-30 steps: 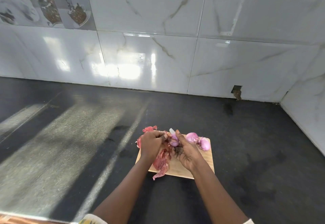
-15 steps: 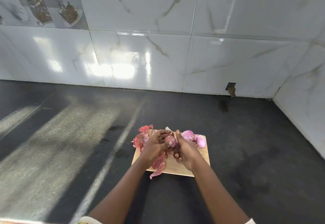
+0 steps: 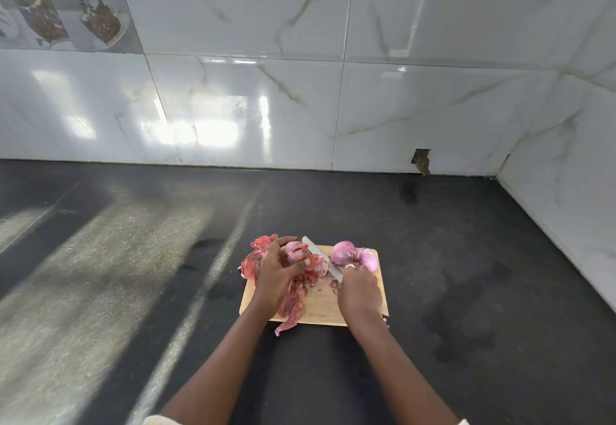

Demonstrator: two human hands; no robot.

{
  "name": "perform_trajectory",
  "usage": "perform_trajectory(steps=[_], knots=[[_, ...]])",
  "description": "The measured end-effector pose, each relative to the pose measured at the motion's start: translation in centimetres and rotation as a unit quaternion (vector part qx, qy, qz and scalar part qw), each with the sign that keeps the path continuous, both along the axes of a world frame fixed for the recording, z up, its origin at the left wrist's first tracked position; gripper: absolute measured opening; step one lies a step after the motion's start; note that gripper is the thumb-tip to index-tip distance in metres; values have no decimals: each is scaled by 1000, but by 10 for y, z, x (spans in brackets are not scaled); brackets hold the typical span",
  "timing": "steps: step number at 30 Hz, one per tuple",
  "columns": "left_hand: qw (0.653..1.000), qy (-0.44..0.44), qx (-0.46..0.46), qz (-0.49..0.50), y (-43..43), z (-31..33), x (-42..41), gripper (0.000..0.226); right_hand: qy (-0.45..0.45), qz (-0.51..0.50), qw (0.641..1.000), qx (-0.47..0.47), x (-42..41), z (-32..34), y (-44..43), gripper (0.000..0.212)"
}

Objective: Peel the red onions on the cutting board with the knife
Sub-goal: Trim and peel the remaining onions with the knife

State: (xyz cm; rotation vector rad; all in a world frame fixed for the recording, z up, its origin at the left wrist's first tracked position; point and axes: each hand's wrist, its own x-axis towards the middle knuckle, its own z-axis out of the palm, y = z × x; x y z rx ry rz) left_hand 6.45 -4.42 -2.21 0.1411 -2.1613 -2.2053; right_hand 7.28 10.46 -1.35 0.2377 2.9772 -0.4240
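left hand curls round a half-skinned onion over the cutting board, steadying it for the knife gripped in the right hand. peeled onions sit far right, out of the way.

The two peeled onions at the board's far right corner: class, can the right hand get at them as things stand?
Probably yes: the peeled onions lie just beyond the right hand, nothing between; but it grips the knife.
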Motion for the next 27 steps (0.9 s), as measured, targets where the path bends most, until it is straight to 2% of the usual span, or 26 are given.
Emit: perform_trajectory(steps=[4, 6, 10, 13, 14, 15, 17, 18, 19, 21, 24, 27], knots=[[998, -25, 48, -13, -1, -2, 1, 47, -25, -11, 1000, 14, 2, 4, 7, 27], [993, -52, 109, -20, 1, 2, 1, 52, -29, 4, 1000, -2, 1, 4, 9, 25], [948, -80, 307, 20, 7, 8, -2, 30, -22, 21, 998, -58, -2, 6, 14, 28], [927, -93, 361, 34, 7, 7, -5, 32, 7, 7, 994, -107, -1, 13, 16, 33], [918, -95, 384, 36, 6, 7, -5, 30, 25, 0, 988, -151, 0, 15, 15, 33], [907, -96, 409, 40, 5, 7, -5, 28, 39, -16, 972, -233, 1, 18, 14, 29], [881, -101, 459, 55, 4, 8, -6, 29, 12, -73, 900, -431, 8, 27, 9, 26], [867, -106, 483, 62, 4, 8, -6, 31, -9, -88, 861, -500, 12, 30, 6, 26], [853, -112, 505, 66, 5, 9, -7, 32, -25, -87, 833, -546, 16, 33, 2, 26], [834, -125, 532, 71, 10, 10, -8, 33, -44, -62, 807, -585, 23, 33, -9, 25], [825, -136, 544, 76, 17, 15, -8, 33, -60, -38, 821, -566, 27, 28, -23, 22], [834, -139, 532, 51, 21, 25, -3, 46, -38, -29, 866, -498, 25, 22, -31, 28]])
